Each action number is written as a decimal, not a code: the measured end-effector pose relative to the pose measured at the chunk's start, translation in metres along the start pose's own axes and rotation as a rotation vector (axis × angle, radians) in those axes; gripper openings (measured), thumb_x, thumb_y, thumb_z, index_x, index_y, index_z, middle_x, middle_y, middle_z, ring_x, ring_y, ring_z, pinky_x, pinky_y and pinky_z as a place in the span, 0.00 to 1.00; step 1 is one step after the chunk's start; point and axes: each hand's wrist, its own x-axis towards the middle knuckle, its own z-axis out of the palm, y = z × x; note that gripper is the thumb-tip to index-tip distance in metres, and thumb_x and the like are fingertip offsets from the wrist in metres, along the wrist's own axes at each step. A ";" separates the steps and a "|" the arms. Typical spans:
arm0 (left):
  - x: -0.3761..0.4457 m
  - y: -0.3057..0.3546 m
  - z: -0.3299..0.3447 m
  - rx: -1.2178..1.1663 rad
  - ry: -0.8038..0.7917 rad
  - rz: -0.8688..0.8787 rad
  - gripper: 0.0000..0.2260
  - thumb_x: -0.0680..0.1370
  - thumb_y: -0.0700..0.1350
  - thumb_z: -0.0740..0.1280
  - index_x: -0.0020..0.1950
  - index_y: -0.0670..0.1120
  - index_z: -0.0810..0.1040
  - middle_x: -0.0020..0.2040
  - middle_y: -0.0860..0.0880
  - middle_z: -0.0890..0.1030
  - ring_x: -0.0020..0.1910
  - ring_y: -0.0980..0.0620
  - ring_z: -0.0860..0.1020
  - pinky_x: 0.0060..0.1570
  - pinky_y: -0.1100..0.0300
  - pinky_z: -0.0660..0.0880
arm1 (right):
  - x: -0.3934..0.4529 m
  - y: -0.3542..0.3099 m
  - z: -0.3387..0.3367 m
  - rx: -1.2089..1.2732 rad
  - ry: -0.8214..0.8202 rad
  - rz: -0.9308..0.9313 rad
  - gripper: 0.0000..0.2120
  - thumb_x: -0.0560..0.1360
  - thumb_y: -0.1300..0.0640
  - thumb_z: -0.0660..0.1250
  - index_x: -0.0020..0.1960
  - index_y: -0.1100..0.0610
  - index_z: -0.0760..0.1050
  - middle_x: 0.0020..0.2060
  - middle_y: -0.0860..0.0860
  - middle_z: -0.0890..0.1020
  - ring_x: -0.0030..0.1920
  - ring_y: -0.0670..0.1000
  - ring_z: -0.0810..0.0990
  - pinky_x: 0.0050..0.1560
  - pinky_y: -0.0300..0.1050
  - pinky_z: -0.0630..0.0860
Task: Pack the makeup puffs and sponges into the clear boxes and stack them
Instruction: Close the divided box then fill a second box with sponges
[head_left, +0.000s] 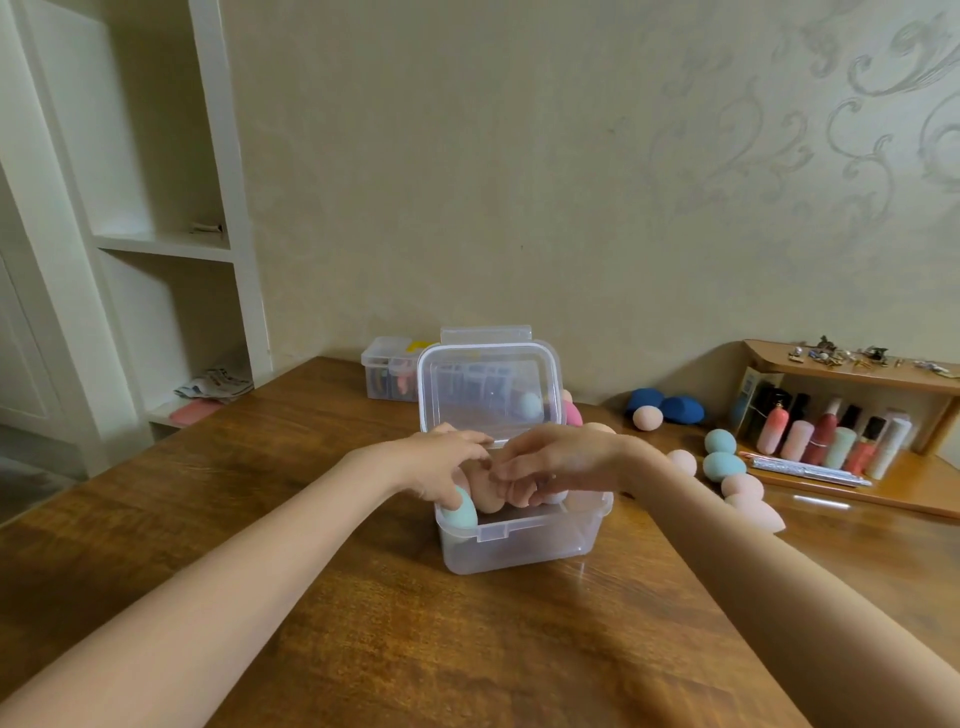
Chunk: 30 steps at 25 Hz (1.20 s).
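Observation:
A clear plastic box (519, 545) stands on the wooden table, its hinged lid (488, 387) raised upright behind it. Both my hands reach into its open top. My left hand (441, 467) rests with its fingers on a teal sponge (460, 512) at the box's front left corner. My right hand (556, 460) presses down on peach sponges (491, 504) inside. Whether either hand grips a sponge is hidden by the fingers. Loose sponges lie to the right: teal ones (722, 465), peach ones (750, 501), dark blue ones (667, 405).
A second, smaller clear box (387, 376) with items inside sits behind, by the wall. A low wooden rack (852, 410) with cosmetic bottles stands at the right. White shelves (166, 244) rise at the left.

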 end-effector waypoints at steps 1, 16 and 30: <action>0.001 0.001 -0.001 0.017 -0.003 -0.004 0.30 0.74 0.36 0.65 0.74 0.49 0.62 0.77 0.54 0.55 0.73 0.49 0.56 0.69 0.54 0.65 | -0.005 -0.002 -0.007 0.057 0.018 -0.039 0.06 0.77 0.59 0.63 0.49 0.57 0.79 0.43 0.50 0.82 0.43 0.45 0.80 0.47 0.38 0.77; 0.000 0.004 0.004 -0.001 0.031 -0.064 0.30 0.74 0.34 0.66 0.73 0.51 0.64 0.77 0.55 0.55 0.74 0.49 0.56 0.70 0.51 0.63 | 0.018 0.061 -0.034 -0.425 0.936 0.098 0.05 0.76 0.59 0.65 0.50 0.59 0.75 0.48 0.57 0.79 0.47 0.55 0.78 0.45 0.44 0.76; -0.002 0.006 0.005 -0.124 0.049 -0.124 0.34 0.71 0.33 0.68 0.72 0.55 0.61 0.69 0.47 0.64 0.64 0.45 0.70 0.60 0.54 0.74 | -0.004 -0.014 0.044 -0.691 0.350 0.026 0.21 0.72 0.58 0.70 0.63 0.56 0.70 0.55 0.52 0.80 0.49 0.49 0.78 0.51 0.40 0.75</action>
